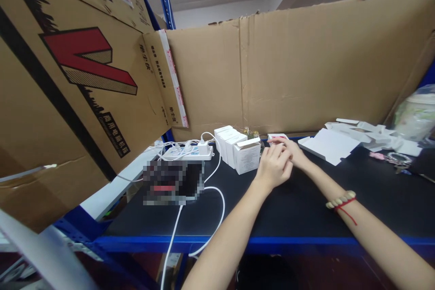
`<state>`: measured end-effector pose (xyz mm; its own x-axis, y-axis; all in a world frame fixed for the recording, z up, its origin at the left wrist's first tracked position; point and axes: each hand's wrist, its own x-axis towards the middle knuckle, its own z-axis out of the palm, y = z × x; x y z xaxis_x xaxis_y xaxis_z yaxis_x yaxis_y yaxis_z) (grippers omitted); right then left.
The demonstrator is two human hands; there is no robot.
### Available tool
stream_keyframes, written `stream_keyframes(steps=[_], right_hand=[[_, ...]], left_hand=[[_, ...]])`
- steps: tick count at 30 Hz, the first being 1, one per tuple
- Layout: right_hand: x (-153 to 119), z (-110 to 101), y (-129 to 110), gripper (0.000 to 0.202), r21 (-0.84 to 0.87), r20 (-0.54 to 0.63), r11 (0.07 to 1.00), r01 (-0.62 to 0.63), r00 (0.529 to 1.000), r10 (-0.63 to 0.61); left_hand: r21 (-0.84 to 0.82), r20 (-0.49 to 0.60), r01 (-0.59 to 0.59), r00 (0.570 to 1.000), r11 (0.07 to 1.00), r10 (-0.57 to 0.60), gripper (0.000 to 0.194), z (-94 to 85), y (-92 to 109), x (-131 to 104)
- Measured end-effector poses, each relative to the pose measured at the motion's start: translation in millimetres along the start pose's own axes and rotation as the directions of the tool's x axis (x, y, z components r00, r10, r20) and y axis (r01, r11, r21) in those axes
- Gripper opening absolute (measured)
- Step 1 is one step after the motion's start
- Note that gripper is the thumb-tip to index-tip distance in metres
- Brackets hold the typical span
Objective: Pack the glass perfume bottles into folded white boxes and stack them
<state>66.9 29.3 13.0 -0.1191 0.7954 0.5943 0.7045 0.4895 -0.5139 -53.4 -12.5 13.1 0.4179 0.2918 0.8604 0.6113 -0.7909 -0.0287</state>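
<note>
Right of centre, fingerwork is apparently being done by left hand (276,166), right hand (295,152); grasps indeterminable; steadiness seemingly being required next.

Two grips (274,165) (294,151), one power strip (193,151), one beaded bracelet (341,200)

Tabletop (306,204) is looking smooth and matt, its front edge running into a painted-metal rail (299,244) with a low sheen. Near the back edge, white boxes (236,152) are showing smooth paperboard, and the cardboard panel (322,63) behind is looking matt, creased. Toward the right back corner, a clear bag (416,115) is showing glossy, crinkled plastic.
</note>
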Motion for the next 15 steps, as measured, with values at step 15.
stream_keyframes(steps=[15], right_hand=[[-6.4,-70.6,18.7,0.037,-0.517,-0.28,0.576,-0.634,0.76,0.586]], left_hand=[[0.034,0.102,-0.001,0.995,0.999,-0.003,0.017,-6.9,1.0,1.2]])
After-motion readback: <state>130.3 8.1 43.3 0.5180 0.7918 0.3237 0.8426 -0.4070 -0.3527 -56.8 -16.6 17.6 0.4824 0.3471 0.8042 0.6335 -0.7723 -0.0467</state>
